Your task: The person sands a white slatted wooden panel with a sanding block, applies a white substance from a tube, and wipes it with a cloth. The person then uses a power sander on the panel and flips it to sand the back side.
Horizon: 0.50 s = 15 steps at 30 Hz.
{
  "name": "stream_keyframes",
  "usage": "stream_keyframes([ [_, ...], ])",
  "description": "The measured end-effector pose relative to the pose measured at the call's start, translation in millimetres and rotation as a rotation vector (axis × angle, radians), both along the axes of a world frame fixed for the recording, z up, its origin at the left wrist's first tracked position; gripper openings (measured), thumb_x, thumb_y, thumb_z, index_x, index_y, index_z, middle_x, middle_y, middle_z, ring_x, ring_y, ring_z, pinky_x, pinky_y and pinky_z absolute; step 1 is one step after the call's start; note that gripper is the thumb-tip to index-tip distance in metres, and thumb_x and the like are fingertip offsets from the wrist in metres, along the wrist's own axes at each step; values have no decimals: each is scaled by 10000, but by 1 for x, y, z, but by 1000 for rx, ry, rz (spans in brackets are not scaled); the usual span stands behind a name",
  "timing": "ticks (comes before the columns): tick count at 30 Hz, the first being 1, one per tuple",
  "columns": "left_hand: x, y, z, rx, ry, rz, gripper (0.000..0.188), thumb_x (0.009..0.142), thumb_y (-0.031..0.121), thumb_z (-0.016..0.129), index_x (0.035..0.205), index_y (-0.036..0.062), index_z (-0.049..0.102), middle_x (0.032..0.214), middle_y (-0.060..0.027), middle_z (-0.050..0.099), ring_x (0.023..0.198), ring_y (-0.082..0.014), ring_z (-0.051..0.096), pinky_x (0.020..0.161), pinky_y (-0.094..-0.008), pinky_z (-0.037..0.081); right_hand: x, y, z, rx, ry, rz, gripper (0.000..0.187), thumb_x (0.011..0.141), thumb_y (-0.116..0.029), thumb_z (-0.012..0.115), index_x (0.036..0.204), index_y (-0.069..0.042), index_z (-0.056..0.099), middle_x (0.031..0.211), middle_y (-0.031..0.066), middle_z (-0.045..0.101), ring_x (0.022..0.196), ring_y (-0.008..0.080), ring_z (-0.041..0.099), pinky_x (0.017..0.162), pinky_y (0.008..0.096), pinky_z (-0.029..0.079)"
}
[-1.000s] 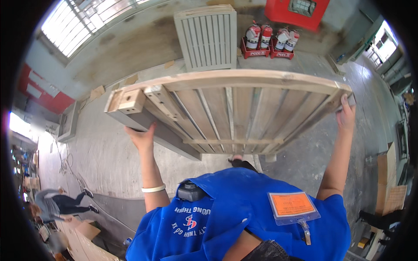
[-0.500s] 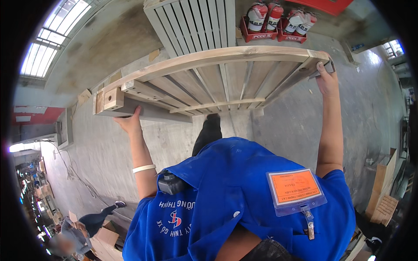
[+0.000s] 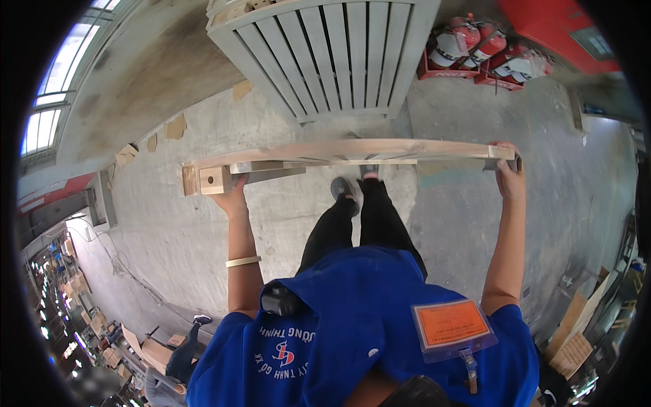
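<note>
A wooden slatted panel (image 3: 352, 148) with a gently curved top rail spans the space in front of me, seen almost edge-on from above. Its slatted face is mostly hidden at this angle. My left hand (image 3: 232, 199) grips its left end, beside a square wooden block (image 3: 215, 180) with a round hole; the fingertips are partly hidden behind the wood. At the opposite end my right hand (image 3: 510, 175) is closed around the upper corner, near a dark grey piece (image 3: 491, 164). Both arms reach forward, and the panel hangs above the floor ahead of my feet.
Grey slatted panels (image 3: 325, 61) stand stacked just beyond the panel. Red fire extinguishers (image 3: 485, 51) sit in red holders at the far right, beside a red cabinet (image 3: 563, 34). A cable (image 3: 139, 292) runs along the floor at left. Another person (image 3: 180, 359) is at lower left.
The panel has swung from a tilted view of its slats to nearly edge-on, and sits lower in view. The grey stack appears closer. Both hands keep their hold.
</note>
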<state>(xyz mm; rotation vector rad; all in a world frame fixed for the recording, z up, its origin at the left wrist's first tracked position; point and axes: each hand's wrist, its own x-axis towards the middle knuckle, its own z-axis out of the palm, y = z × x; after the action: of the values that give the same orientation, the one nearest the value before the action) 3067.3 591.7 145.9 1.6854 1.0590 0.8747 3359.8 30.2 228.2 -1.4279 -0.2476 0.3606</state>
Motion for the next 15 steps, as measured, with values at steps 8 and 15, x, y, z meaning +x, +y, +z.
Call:
stream_keyframes([
  [8, 51, 38, -81, 15, 220, 118, 738, 569, -25, 848, 1218, 13, 500, 1205, -125, 572, 1086, -251, 569, 953, -376, 463, 86, 55, -54, -109, 71, 105, 405, 721, -185, 816, 1037, -24, 620, 1061, 109, 645, 1024, 253, 601, 911, 364, 459],
  [15, 90, 53, -80, 63, 214, 164, 763, 543, -26, 851, 1210, 16, 482, 1181, -106, 568, 1086, -258, 561, 954, -375, 455, 138, 76, -57, -163, 127, 208, 404, 716, -161, 811, 1037, -19, 611, 1071, 112, 633, 1057, 252, 589, 955, 370, 437],
])
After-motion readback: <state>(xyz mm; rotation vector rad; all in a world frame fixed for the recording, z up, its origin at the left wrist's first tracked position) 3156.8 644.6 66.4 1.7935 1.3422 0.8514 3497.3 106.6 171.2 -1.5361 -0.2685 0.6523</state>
